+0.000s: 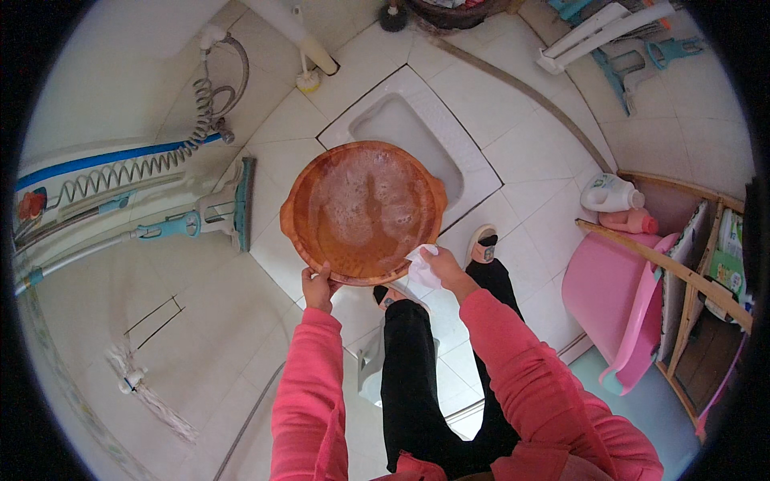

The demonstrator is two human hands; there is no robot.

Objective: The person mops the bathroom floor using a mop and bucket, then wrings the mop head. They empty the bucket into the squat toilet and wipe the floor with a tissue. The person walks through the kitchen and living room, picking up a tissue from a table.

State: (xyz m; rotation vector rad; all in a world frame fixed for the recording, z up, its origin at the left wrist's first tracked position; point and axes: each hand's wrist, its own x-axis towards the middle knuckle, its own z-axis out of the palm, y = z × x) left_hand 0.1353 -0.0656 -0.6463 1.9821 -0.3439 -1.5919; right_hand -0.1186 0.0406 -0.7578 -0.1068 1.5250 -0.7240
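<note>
A round wooden basin [367, 204], with soapy, foamy water in it, hangs over the near part of a white squat toilet [466, 144]. Its near left rim is gripped by my left hand [319, 287], thumb on top of the edge. My right hand [446, 267] is closed on a white cloth or tissue [425, 270] at the basin's near right side. Whether the right fingers also bear on the rim is hidden behind the white piece. The basin covers the toilet's near left corner.
A floor squeegee mop [225, 210] leans at the left wall, below a coiled shower hose [174, 156]. A toilet brush [308, 79] stands behind. To the right are a pink tub [613, 300], detergent bottles [610, 193] and a wooden rack [668, 249]. A grey pipe [523, 90] crosses the floor.
</note>
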